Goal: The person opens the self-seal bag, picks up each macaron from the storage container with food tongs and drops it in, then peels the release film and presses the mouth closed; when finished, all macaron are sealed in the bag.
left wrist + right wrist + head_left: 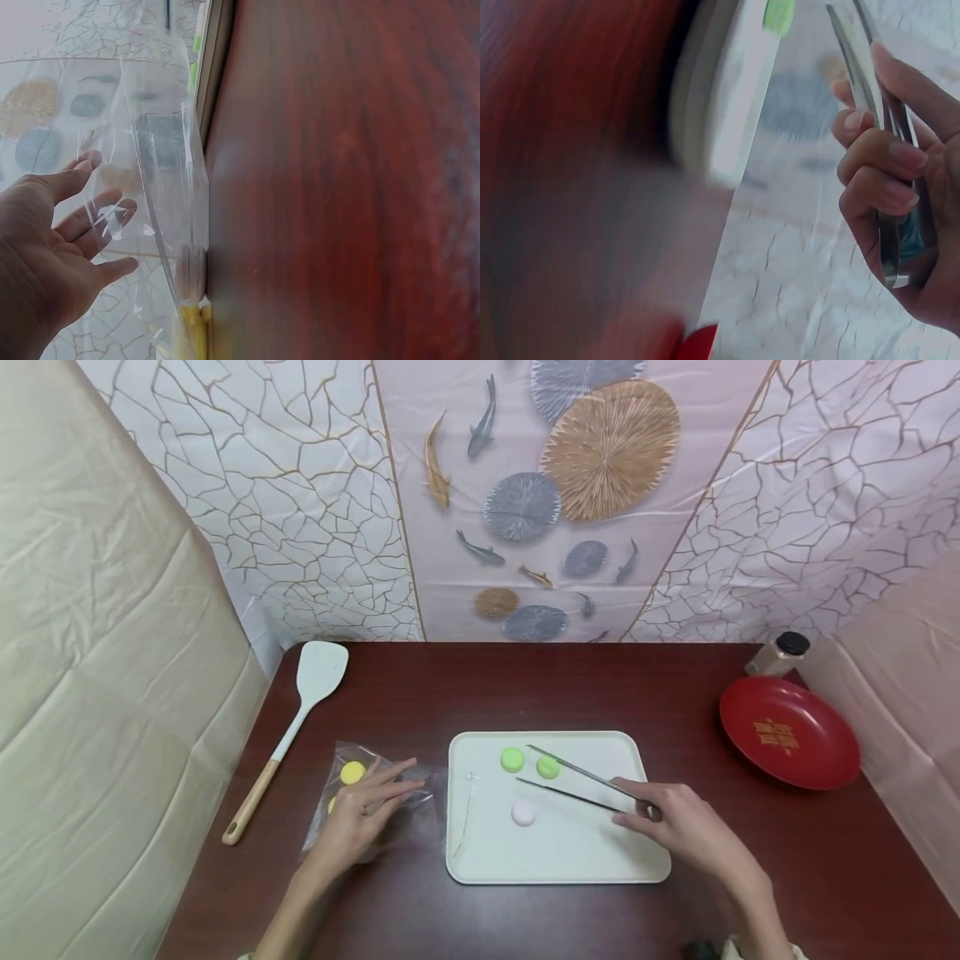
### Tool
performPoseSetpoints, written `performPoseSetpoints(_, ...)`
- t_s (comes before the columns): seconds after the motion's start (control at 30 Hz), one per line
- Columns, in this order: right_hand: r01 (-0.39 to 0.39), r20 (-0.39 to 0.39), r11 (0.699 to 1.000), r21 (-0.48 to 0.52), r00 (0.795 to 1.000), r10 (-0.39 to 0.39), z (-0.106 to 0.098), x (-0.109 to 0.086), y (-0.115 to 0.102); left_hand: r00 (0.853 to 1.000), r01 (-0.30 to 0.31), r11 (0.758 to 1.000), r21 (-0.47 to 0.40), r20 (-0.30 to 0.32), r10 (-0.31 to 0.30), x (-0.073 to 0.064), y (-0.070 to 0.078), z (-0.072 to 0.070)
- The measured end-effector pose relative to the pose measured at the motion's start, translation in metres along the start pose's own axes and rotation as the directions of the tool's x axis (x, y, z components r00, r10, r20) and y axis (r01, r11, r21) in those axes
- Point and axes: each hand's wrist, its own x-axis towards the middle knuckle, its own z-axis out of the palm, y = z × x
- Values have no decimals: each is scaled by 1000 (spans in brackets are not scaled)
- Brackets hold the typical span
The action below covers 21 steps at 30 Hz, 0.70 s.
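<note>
My right hand grips a pair of metal tongs. The tongs' arms are spread on either side of a green macaron on the white tray; whether they touch it I cannot tell. Another green macaron and a pale pinkish one lie close by on the tray. At the left, my left hand is at a clear plastic bag, its fingers extended and loosely spread. Yellow macarons are at the bag, and a pale one shows beside them in the left wrist view.
A white spatula with a wooden handle lies along the table's left side. At the right are a red plate and a black-lidded jar. Patterned cloth walls border the dark wooden table.
</note>
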Motion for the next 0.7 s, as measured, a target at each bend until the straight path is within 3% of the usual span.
performPoseSetpoints(0.2,-58,-34,997,-49,998,57,-5,-13,16,1000,-10,1000,0,-7,10,0,0,-1)
performPoseSetpoints(0.7,-89,38,990,-106,995,93,-3,-12,26,1000,-2,1000,-1,7,2,1,3,-1)
